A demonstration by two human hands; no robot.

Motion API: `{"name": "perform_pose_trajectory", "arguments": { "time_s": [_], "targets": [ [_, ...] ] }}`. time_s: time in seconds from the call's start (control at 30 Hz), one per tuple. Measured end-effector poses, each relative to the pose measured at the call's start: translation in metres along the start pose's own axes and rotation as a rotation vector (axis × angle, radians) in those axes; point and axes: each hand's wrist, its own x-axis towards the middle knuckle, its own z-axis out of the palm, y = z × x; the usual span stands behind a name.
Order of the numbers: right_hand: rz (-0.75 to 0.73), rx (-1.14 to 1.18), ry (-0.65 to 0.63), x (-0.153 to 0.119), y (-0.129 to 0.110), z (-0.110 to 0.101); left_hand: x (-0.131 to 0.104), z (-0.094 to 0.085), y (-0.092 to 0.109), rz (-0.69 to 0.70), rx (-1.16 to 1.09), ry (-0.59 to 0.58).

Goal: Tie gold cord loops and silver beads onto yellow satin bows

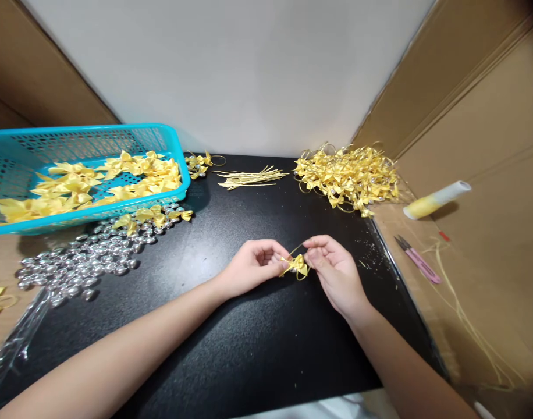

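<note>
A yellow ribbon bow with a small silver bead at its middle is between my two hands, just above the black tabletop. My left hand is closed, thumb and fingers pinching the bow's left side. On the other side, my right hand is also closed, its thumb and forefinger on a thin gold twist tie that rises from behind the bow. A loop of gold cord hangs below the bow. Exactly where the tie wraps the bow is hidden by the ribbon and fingers.
Left stands a turquoise basket of yellow bows, with silver beads strewn before it. Gold twist ties lie at the back, beside a heap of finished-looking bows. Pink thread snips and a tube are at right.
</note>
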Motion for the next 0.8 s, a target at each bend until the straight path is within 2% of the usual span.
{"name": "perform_pose_trajectory", "arguments": {
  "time_s": [0.17, 0.3, 0.4, 0.57, 0.7, 0.8],
  "targets": [
    [-0.109, 0.106, 0.042, -0.002, -0.021, -0.002, 0.001, 0.0, -0.004, 0.056, 0.104, 0.18],
    [-0.22, 0.188, 0.04, -0.009, -0.04, -0.008, 0.003, -0.004, -0.009, 0.112, 0.273, 0.311],
    [-0.243, 0.127, -0.037, -0.014, -0.039, -0.012, 0.005, -0.007, -0.011, 0.127, 0.342, 0.306],
    [-0.138, 0.041, -0.106, -0.018, -0.027, -0.011, 0.005, -0.006, -0.01, 0.142, 0.35, 0.314],
    [-0.095, 0.091, -0.151, -0.019, -0.026, -0.009, 0.005, -0.005, -0.007, 0.171, 0.428, 0.325],
    [-0.113, 0.126, -0.153, -0.018, -0.029, -0.009, 0.004, -0.007, -0.003, 0.232, 0.586, 0.353]
  ]
}}
